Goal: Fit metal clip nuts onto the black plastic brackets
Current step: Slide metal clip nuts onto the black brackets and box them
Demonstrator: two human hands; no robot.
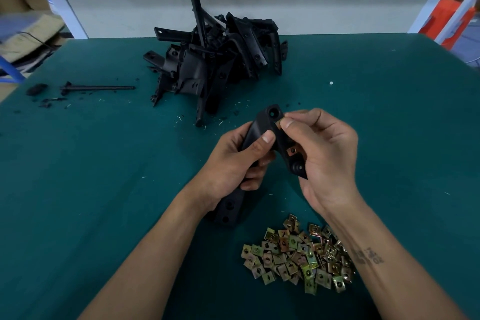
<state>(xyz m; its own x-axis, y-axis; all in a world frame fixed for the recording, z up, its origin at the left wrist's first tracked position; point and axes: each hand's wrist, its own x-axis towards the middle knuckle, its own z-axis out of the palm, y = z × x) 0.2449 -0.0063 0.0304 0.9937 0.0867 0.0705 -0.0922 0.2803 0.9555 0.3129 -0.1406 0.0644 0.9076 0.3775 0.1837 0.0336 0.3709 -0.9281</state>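
Head cam: mid-fit, one clip nut going onto the top end of a bracket.

Closest to me is the loose pile of clip nuts (298, 254), just under the right forearm, so reloading is easy. Above that, the left hand (233, 161) is wrapped around the middle of the black plastic bracket (262, 130), whose long axis runs from bottom-left up to the holed tab at the top. The right hand (327, 153) sits on the bracket's right side, thumb and forefinger pinching what looks like a clip nut (281, 121) right at that upper tab. So I'd guess the push goes leftward onto the tab. One nut (293, 150) already sits lower down. Further back is the heap of brackets (215, 60) and a black rod (98, 88) off left, nothing in the way.
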